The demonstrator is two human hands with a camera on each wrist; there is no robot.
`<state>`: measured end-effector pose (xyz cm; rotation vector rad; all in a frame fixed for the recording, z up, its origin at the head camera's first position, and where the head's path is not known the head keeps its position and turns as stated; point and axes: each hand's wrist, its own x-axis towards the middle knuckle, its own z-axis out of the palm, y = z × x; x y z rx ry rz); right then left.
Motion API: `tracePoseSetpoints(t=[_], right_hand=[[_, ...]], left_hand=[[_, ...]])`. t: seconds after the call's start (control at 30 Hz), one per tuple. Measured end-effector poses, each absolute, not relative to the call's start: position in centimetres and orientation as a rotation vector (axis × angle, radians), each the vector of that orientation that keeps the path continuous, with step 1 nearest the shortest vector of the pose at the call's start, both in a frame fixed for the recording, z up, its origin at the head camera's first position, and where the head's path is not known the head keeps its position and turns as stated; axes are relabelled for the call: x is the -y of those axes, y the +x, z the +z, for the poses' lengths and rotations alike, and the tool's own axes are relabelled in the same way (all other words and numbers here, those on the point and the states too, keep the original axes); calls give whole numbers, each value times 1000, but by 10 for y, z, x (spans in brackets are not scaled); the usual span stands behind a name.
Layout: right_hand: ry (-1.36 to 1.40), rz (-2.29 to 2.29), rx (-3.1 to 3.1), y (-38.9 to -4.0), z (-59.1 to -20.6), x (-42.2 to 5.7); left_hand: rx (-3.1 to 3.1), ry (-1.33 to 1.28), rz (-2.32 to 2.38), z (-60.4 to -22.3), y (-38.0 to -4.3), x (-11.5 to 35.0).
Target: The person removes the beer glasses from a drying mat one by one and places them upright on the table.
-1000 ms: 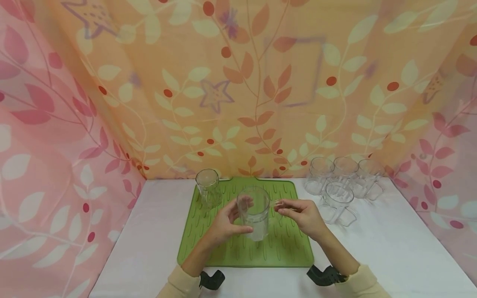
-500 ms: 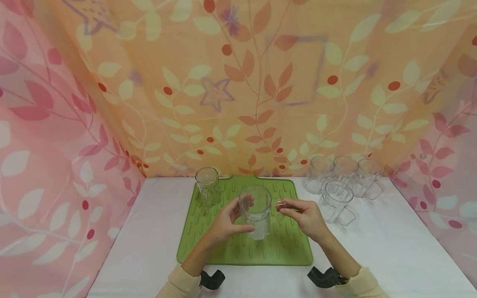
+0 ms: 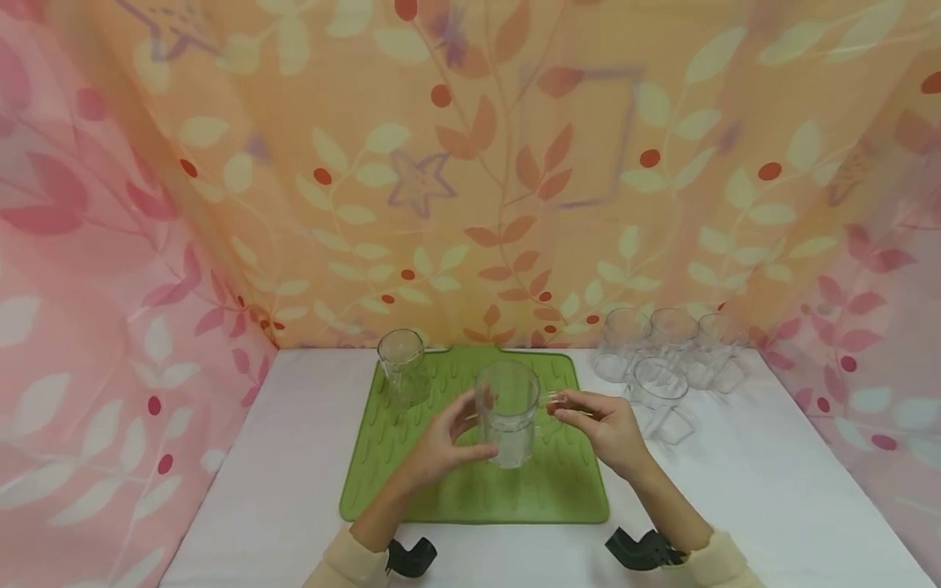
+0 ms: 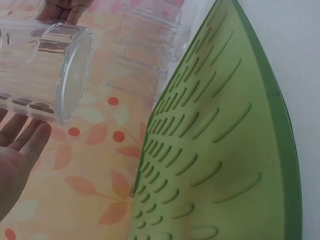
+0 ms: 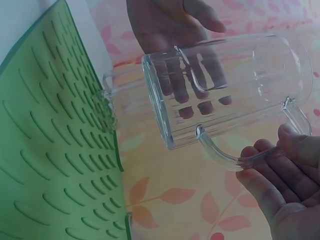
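A clear glass mug (image 3: 513,445) is held upright above the green drying mat (image 3: 412,502), its base apart from the mat in the left wrist view. My left hand (image 3: 444,445) grips the mug's body from the left, fingers round the far side and thumb in front. With thumb and fingers, my right hand (image 3: 606,429) pinches the mug's handle (image 5: 220,155) on the right. Through the glass in the right wrist view, the left fingers (image 5: 185,82) show against the body. Another glass mug (image 3: 404,371) stands on the mat's far left corner.
Several clear glass mugs (image 3: 660,381) stand close together on the white tabletop (image 3: 757,482), right of the mat. A patterned orange curtain (image 3: 485,204) rises behind the table, with pink cloth (image 3: 95,351) along the sides.
The held mug and both hands have shifted slightly right relative to the mat. Both hands keep their hold. The head view has turned a little, so the background sits slightly further left.
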<state>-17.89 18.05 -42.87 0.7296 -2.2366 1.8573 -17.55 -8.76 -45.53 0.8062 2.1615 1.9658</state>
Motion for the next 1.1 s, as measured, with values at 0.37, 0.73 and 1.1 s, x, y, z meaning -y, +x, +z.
tracePoseSetpoints(t=[0.37,0.73,1.1], right_hand=[[682,1850,2203,-178,-421,-187],[561,1905,2108,-180,-406,-211],[419,1953,1999,-180,-393,-236]], left_hand=[[-2221,759,1958,-452,-168,98],[-2412,670,1887,-452,-163,119],[-2552,548,1835,-455,-156,151]])
